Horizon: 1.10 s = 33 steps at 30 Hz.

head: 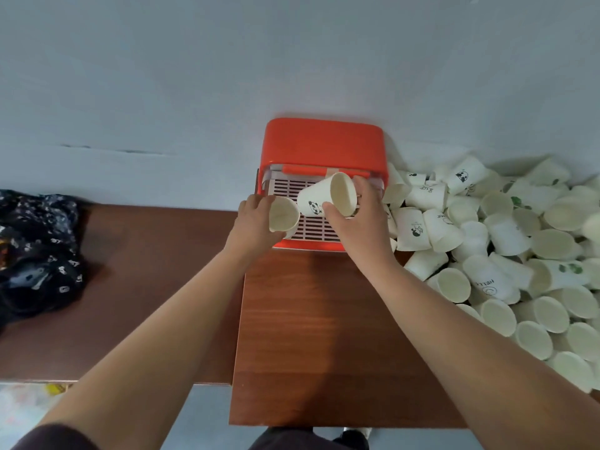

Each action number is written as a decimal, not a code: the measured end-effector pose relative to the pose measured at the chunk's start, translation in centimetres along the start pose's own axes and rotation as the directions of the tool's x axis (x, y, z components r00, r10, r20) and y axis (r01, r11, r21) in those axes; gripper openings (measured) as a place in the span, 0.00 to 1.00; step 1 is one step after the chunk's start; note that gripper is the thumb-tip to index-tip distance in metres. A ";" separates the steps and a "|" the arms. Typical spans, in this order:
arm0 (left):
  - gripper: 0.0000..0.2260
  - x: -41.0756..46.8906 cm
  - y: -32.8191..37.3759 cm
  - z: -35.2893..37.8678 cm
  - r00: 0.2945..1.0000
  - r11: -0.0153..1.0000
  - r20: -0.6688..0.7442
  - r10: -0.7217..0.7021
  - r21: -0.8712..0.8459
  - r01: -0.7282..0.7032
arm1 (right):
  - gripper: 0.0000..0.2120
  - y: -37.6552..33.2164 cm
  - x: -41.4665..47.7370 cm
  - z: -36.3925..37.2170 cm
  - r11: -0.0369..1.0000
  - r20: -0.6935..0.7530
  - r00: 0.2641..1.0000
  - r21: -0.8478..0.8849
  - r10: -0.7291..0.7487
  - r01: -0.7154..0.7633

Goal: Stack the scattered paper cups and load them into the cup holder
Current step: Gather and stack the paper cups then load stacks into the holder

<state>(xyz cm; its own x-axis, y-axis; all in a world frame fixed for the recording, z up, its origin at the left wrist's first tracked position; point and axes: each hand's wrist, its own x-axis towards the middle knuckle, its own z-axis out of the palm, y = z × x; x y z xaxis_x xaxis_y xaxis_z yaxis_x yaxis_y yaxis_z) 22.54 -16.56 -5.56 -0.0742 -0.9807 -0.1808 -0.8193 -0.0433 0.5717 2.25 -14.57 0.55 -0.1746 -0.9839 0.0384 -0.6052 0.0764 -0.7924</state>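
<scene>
- Left hand (255,219) wrapped around a plain cup (284,218), mouth turned toward the camera, cream inside showing.
- Right hand (357,216) gripping a panda cup (319,198) by the rim, thumb on the near edge, fingers (365,186) over the far edge.
- Panda cup lying tilted, base pointing left toward the plain cup, mouth facing right and up; black panda print on its side.
- Two cups just beside each other, held above the slatted tray; touching or apart cannot be told.
- Both forearms bare, reaching forward from the bottom corners over the table (324,336).
- Orange cup holder (324,144) directly behind the hands, standing against the wall (194,76) at the far edge of the table.
- White slatted tray (315,227) set in the holder's orange base, partly hidden by hands and cups.
- Big loose pile of cups (506,254) on the right of the table, touching the holder's right side and spreading to the frame edge.
- Pile cups lying every way: many on their sides, mouths toward the camera, some with panda, leaf or lettered prints.
- Table brown wood-grain, in two sections with a seam running down from the holder's left side.
- Dark patterned cloth (35,254) bunched at the far left of the table, well apart from the hands.
</scene>
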 end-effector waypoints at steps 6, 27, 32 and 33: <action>0.36 0.2 -0.7 -0.5 0.995 0.990 0.092 0.032 -0.140 -0.019 | 0.31 -1.1 0.4 2.8 0.997 0.145 0.988 -0.041 -0.060 0.066; 0.27 0.3 -3.2 0.4 0.971 0.690 0.210 -0.110 -0.687 0.227 | 0.37 -0.9 1.1 7.2 0.985 0.379 0.924 -0.144 -0.038 0.099; 0.26 0.3 -3.0 0.0 0.981 0.686 0.184 -0.058 -0.707 0.173 | 0.33 -0.3 1.2 6.9 0.991 0.371 0.928 -0.109 -0.033 0.079; 0.24 0.2 -2.9 0.1 0.983 0.689 0.182 -0.038 -0.708 0.158 | 0.32 0.0 1.2 6.9 0.988 0.371 0.928 -0.128 -0.030 0.083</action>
<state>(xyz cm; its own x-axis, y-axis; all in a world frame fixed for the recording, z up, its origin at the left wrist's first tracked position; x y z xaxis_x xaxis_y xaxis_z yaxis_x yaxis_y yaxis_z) 24.86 -16.63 -7.38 -0.1453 -0.9272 -0.3453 -0.1736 -0.3197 0.9315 7.41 -16.89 -3.57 0.1444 -0.9754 -0.1668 -0.7118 0.0147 -0.7022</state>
